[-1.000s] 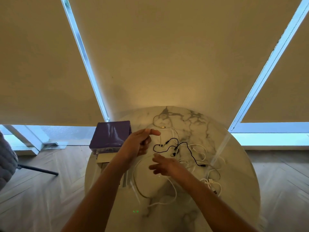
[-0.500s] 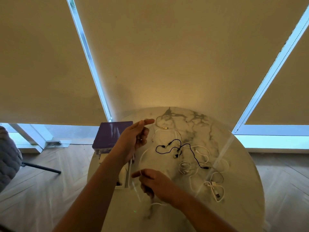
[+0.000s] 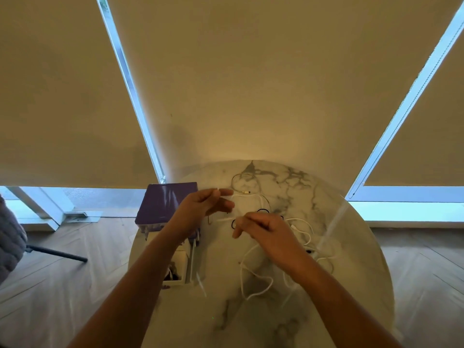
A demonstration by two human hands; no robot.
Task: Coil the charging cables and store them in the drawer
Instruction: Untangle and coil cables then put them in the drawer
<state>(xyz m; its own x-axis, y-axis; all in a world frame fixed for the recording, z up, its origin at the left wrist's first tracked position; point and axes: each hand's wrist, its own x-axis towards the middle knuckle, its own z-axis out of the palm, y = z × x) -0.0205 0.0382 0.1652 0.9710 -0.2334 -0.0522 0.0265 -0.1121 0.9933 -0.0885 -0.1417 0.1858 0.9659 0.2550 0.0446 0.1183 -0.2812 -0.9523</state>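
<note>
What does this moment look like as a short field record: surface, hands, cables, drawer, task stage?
surface: round marble table
left hand: left hand raised, pinching one end of a white cable between thumb and forefinger
right hand: right hand curled around the same cable, lower down
other cables: black cable and loose white cables, uncoiled on the table
drawer: drawer of the purple box pulled open; contents unclear
task stage: coiling under way, nothing visibly stored
</note>
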